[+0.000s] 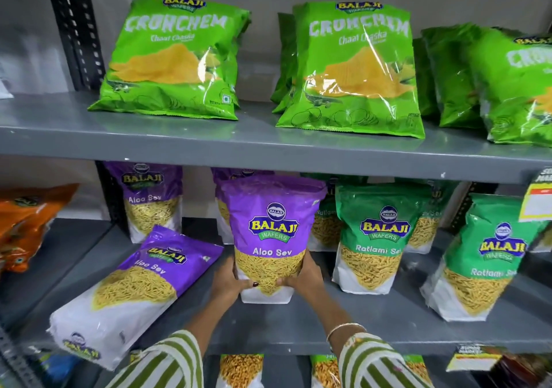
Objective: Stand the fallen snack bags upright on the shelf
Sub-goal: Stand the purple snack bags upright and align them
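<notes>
Grey shelf (298, 322), both hands (268, 280) clasping upright Aloo Sev bag (270, 232), long axis vertical, top upward

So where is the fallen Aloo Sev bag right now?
In the head view it lies flat on the middle shelf, lower left, just left of the upright Aloo Sev bag.

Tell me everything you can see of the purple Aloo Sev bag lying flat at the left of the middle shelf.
The fallen Aloo Sev bag is a glossy plastic pouch: purple top with the Balaji logo, a panel showing yellow sev, and a white bottom with a second logo. It lies on its back on the grey middle shelf, its bottom end hanging over the front edge, top pointing back and right. Neither hand touches it; the left hand is just to its right.
</notes>
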